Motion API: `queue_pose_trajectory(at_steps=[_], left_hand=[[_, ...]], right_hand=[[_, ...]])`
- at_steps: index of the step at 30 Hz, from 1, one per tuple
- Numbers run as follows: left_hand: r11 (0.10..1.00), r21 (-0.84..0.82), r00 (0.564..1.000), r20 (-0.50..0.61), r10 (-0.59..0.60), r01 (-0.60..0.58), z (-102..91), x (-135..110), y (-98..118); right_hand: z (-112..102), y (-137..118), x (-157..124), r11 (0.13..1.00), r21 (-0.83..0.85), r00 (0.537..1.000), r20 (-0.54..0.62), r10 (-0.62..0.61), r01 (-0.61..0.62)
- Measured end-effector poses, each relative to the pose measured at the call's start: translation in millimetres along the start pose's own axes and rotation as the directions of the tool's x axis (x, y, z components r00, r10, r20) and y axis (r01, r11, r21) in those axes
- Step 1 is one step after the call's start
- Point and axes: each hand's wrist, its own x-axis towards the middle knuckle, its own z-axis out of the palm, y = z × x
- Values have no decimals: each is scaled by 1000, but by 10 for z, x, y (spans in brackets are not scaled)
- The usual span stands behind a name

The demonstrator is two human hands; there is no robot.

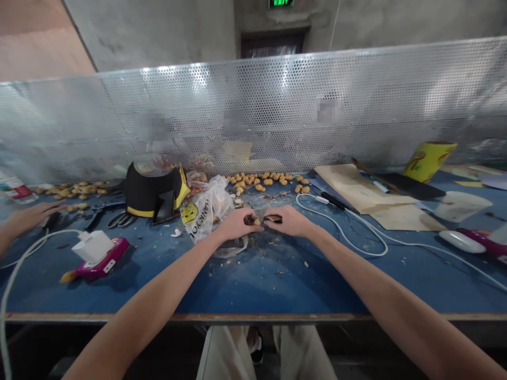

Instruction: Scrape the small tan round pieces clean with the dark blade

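Note:
My left hand (236,224) and my right hand (288,220) meet over the middle of the blue table (253,285), fingers pinched together. Between them sits a small brown nut-like piece (254,221); the left fingers close on it. The right fingers grip a small dark tool or shell piece (273,218) that I cannot make out. A crumpled white plastic bag (204,211) with a smiley face lies just left of my left hand. Bits of shell litter the table around my hands.
Yellow-brown nuts (269,181) lie scattered along the perforated metal screen (253,116). A black and yellow pouch (156,194), scissors (119,217), a pink device with white charger (99,253), white cable (356,237) and cardboard sheets (356,192) lie around. Another person's hand (27,217) rests far left.

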Motion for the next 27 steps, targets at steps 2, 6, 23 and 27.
queue_pose_trajectory(at_steps=[2, 6, 23, 27], left_hand=[[1000, -14, 1000, 15, 0, 0, -9, -2, 2], [1000, 12, 1000, 13, 15, -15, -10, -3, 3], [996, 81, 999, -30, 40, -37, 46, 8, -58], [994, 93, 997, -30, 64, -61, 43, 10, -56]], right_hand=[[-16, 15, -8, 1000, -8, 1000, 5, 8, -8], [-33, 10, -10, 1000, 2, 997, -68, 25, -25], [5, 50, 7, 996, 66, 998, 27, 50, -52], [24, 25, 13, 996, 70, 999, -6, 54, -54]])
